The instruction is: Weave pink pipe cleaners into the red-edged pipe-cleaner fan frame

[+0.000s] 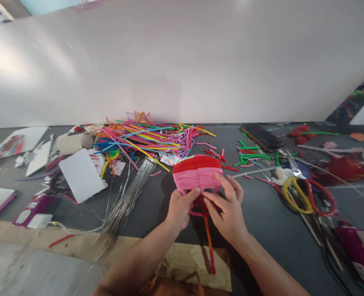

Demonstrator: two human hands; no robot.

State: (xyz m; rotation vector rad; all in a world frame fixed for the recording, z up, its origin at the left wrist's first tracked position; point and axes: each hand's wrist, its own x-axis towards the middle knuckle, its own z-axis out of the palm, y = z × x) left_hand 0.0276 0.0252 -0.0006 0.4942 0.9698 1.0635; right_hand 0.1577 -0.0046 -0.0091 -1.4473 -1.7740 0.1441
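A striped pipe-cleaner panel [197, 174], red along the top and pink below, is held up over the table's front part. My left hand [182, 205] grips its lower left edge, with the thumb lying across the pink rows. My right hand [226, 201] is at the lower right, its index finger against the panel and its thumb by the middle of the bottom edge. From that middle a red and orange pipe-cleaner stem [208, 234] hangs down. Some pink strands dangle beneath the panel. What lies behind it is hidden.
Behind is a pile of colourful pipe cleaners [145, 139] against a white board [182, 61]. A bundle of thin wires [132, 193] lies left. Scissors [308, 193], green offcuts [252, 154] and a dark phone-like slab [260, 137] lie right. A white card [81, 176] is farther left.
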